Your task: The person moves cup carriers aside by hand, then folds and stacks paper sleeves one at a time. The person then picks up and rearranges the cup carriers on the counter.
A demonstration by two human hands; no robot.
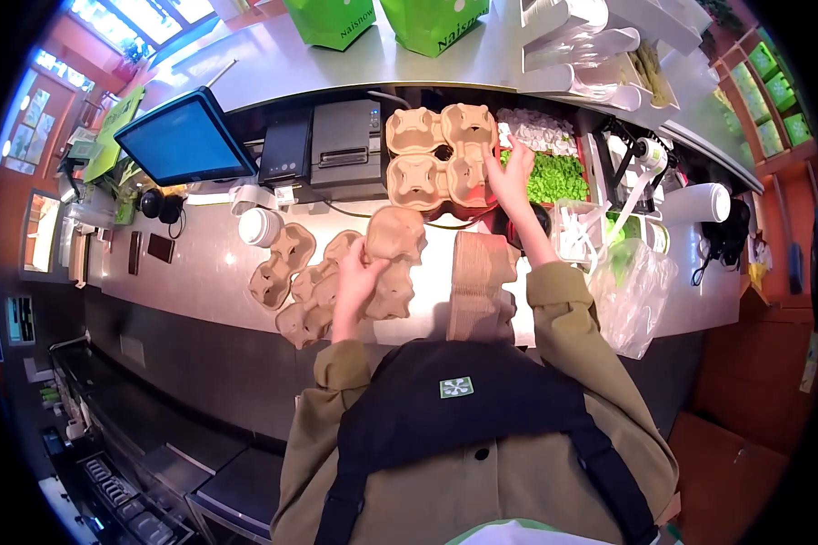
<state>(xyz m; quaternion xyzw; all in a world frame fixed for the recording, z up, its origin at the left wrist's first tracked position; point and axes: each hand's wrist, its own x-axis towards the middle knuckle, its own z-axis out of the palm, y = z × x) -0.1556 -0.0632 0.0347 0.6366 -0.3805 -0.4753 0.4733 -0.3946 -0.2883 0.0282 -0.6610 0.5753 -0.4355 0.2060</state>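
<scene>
My left hand (356, 280) grips a brown pulp two-cup carrier (395, 232), tilted above the counter. Next to that hand lie more loose two-cup carriers (286, 263), some overlapping. At the back, my right hand (513, 174) has its thumb and fingers at the right edge of a four-cup carrier (416, 127), which sits beside the receipt printer. A tall stack of nested pulp carriers (477, 277) stands on the counter between my arms, near my apron.
A blue-screen monitor (184, 138) and a receipt printer (346, 145) stand at the back left. White lids (260, 226) sit before them. Green packets (556, 177) fill a bin at right, near a clear plastic bag (634, 300). Green paper bags (436, 23) stand on the upper shelf.
</scene>
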